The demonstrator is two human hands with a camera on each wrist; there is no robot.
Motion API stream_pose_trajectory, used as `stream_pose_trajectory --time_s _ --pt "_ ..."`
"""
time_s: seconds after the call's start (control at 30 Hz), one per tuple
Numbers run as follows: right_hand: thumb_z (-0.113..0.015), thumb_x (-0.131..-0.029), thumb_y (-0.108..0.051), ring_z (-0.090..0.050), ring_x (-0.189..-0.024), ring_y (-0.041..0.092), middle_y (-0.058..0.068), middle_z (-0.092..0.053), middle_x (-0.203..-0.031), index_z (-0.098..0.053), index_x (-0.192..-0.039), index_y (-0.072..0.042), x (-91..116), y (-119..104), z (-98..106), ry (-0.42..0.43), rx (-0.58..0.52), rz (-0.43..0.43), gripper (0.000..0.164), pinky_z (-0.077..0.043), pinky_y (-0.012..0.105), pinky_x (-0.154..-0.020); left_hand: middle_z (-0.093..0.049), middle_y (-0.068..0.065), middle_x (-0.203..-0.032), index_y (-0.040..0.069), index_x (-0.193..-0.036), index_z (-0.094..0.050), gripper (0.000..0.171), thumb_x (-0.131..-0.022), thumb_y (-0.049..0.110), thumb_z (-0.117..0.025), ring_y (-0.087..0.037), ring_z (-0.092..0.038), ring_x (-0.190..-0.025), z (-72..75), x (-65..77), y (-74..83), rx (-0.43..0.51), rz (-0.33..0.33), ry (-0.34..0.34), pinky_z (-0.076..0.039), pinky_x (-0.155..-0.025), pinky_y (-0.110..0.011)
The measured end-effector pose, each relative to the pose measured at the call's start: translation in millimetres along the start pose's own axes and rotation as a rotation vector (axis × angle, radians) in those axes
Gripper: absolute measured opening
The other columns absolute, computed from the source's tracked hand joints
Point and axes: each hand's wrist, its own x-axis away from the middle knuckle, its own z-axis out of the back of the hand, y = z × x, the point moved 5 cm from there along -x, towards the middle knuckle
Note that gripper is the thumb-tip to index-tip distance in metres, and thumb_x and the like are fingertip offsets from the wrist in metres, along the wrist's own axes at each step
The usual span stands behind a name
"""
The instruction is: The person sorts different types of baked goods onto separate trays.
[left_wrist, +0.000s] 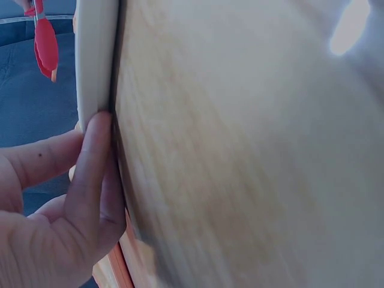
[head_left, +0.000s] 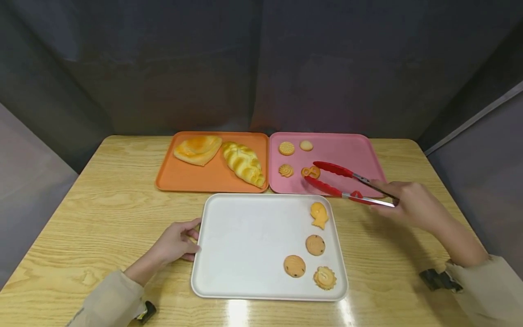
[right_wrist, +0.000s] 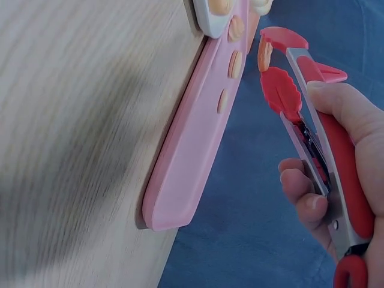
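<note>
Over by the pink tray (head_left: 347, 154), the right hand (head_left: 408, 204) has its fingers wrapped around a pair of tongs (head_left: 347, 196) with red grips. Between the red tips sits a pretzel cookie (head_left: 311, 171); going by the right wrist view it's held up off the tray rather than lying on it. Sharing that pink tray you've got a round ridged cookie (head_left: 287, 148), a little pale domed one (head_left: 306, 146) and a swirl cookie (head_left: 286, 170), all left of or behind the tongs' tips.

Left hand (head_left: 175, 240) is at the near white tray (head_left: 241, 245), fingers curled and grasping its left rim. Everything on that tray is bunched toward the right side: a fish-shaped cookie (head_left: 319, 215) near the far corner, then two dotted round cookies, one (head_left: 315, 245) a bit further back than the other (head_left: 294, 266), plus a frilly-edged cookie (head_left: 324, 278) close to the near right corner.

Just beside the pink tray is an orange tray (head_left: 188, 179) with a flat glossy pastry (head_left: 199, 150) and a braided loaf (head_left: 244, 164). All three trays are on a light wood-grain surface (head_left: 122, 181), with dark fabric (head_left: 261, 68) hanging behind it.
</note>
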Motion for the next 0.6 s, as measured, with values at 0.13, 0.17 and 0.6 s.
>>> stream_pose_trajectory --time_s 0.13,0.17,0.6 --pt "-0.079 -0.067 -0.034 -0.035 -0.051 0.008 0.002 -0.056 -0.065 -0.065 -0.104 0.003 -6.4 9.5 -6.0 -0.038 0.03 -0.047 0.054 -0.029 0.02 -0.044 -0.045 -0.013 -0.088 -0.007 -0.137 -0.032 0.071 -0.072 -0.018 -0.059 -0.016 -0.051 -0.061 -0.4 0.1 0.4 0.0 -0.001 0.001 -0.056 -0.052 -0.035" --pt "-0.081 -0.064 -0.027 -0.036 -0.051 0.008 0.003 -0.057 -0.065 -0.065 -0.105 0.003 -8.3 11.5 -7.8 -0.052 0.041 -0.065 0.054 -0.029 0.021 -0.044 -0.045 -0.013 -0.088 -0.007 -0.137 -0.032 0.071 -0.072 -0.018 -0.059 -0.016 -0.052 -0.06 -0.5 0.3 0.6 -0.001 -0.002 0.001 -0.056 -0.052 -0.035" --pt "-0.079 -0.068 -0.024 -0.04 -0.054 0.019 0.006 -0.056 -0.062 -0.059 -0.115 0.005 -31.2 34.8 -32.2 -0.206 0.065 -0.262 0.059 -0.034 0.03 -0.047 -0.045 -0.013 -0.088 -0.008 -0.137 -0.032 0.07 -0.073 -0.019 -0.058 -0.015 -0.054 -0.061 0.0 0.5 0.6 0.002 -0.006 0.005 -0.056 -0.052 -0.035"
